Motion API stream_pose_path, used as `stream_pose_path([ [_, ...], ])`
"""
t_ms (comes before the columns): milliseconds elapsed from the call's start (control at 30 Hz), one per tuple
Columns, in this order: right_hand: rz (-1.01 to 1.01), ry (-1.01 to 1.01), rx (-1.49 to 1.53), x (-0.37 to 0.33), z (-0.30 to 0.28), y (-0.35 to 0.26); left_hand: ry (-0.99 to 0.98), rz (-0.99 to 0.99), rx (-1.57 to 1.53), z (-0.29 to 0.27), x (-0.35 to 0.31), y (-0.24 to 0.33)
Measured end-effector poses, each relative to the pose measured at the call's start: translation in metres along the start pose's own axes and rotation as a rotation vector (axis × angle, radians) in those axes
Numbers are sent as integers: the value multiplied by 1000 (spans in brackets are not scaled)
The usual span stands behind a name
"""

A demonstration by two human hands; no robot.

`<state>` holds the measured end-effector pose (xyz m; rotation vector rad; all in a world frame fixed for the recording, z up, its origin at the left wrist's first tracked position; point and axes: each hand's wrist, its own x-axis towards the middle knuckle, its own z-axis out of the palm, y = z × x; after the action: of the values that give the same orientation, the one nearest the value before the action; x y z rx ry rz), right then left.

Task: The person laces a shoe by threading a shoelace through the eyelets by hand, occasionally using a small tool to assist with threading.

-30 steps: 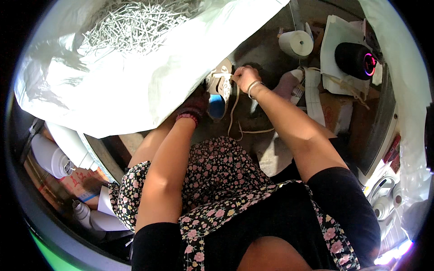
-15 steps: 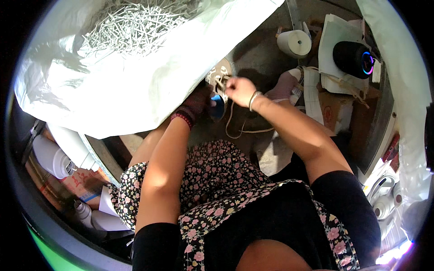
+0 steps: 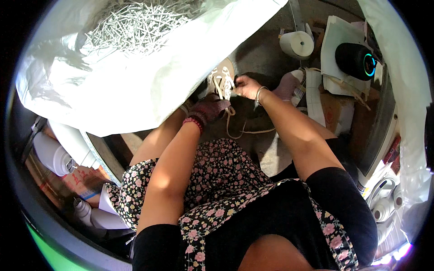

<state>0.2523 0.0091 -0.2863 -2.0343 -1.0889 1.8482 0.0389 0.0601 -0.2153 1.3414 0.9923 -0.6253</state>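
Right hand [image 3: 248, 87] and gloved left hand [image 3: 208, 109] at the patterned shoe [image 3: 222, 73], fingers curled — can't tell what's gripped — white sack [image 3: 135, 86] crowding left, floor [image 3: 261, 52] showing right, red-printed carton [image 3: 72, 181] lower left.

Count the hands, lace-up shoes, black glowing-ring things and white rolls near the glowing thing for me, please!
Hands: 2 (left hand and right hand)
Lace-up shoe: 1
Black cylinder with a glowing ring: 1
White roll near that cylinder: 1
Total: 5
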Motion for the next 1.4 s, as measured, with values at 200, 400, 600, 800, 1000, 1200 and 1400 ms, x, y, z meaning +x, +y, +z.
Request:
stream_pose_path([
  [200, 275, -545, 202, -28, -31, -59, 687, 369, 333, -1, -17, 35],
  [400, 164, -656, 117, -68, -102, -99, 515, 473, 378, -18, 22, 27],
  [600, 237, -274, 74, -115, -227, -73, 1119, -9, 300, -12, 64, -48],
  [800, 457, 54, -45, -138, -228, -53, 1006, -3, 368, -24, 82, -80],
  [1000, 295, 125, -96, -145, -250, -90, 913, -52, 285, -29, 51, -75],
  [1200, 95, 641, 1210, -133, -248, -83, 866, -56, 233, -37, 51, -76],
  [1400, -262, 65, 1473, -114, -252, -63, 782, -2, 65, -33, 21, -60],
])
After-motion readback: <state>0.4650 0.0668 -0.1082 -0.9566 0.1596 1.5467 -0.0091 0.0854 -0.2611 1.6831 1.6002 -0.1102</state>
